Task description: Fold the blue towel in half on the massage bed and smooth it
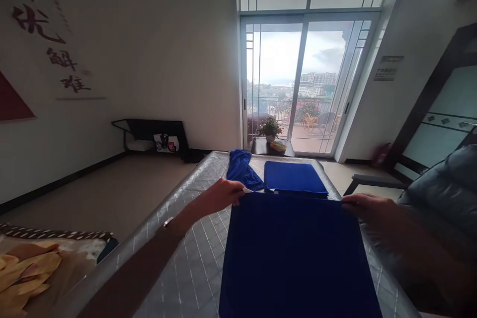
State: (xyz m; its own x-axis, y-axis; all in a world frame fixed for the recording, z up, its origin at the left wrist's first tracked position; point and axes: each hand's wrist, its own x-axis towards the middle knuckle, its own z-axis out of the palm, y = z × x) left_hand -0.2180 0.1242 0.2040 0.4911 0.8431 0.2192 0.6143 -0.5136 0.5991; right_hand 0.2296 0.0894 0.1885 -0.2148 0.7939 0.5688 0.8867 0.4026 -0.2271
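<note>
A dark blue piece of cloth [298, 258] with straight edges hangs flat in front of me, stretched between both hands. My left hand [225, 192] pinches its upper left corner, where a small white tag shows. At the upper right corner, my right hand [367, 203] has its fingers closed on the edge. Just beyond the held cloth lies a neatly squared stack of folded blue cloth [294, 176] on the silver quilted table cover [201, 253]. A crumpled blue cloth [242, 166] lies left of that stack, near the table's far end.
Past the far end, a small table [261, 147] bears a potted plant [270, 128], before glass sliding doors [298, 84]. A dark leather chair [447, 198] stands close on the right. Yellowish cloths [30, 268] lie at lower left. A black bench [156, 131] with a bag stands by the wall.
</note>
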